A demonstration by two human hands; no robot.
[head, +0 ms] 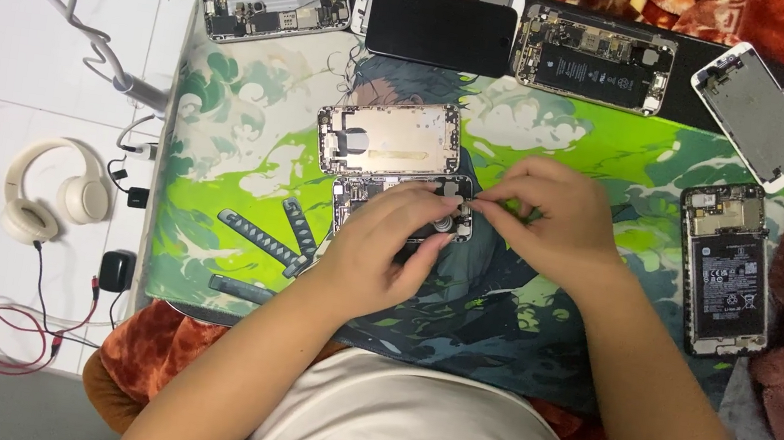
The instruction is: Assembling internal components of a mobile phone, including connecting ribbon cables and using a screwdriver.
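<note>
Currently both hands sit mid-surface over an opened phone body (pixel 385 194) lying on the green printed mat (pixel 222 127). Left hand (pixel 388 250) lies on the phone's lower half, fingers curled down onto it, thumb near its right end; the grip looks closed on the body. Right hand (pixel 549 216) comes in from the right, fingertips pinched together just at the phone's right end, touching or almost touching the left fingers. Can't tell what, if anything, is in that pinch, too small. A detached screen panel with a metal back plate (pixel 388 137) lies just beyond the phone, touching its far edge. Along the far edge: three more opened phones and a dark screen (pixel 443 27). Near the right edge: a phone with its battery exposed (pixel 724 269). Off the left edge, on the floor, headphones (pixel 52 196) and cables.
</note>
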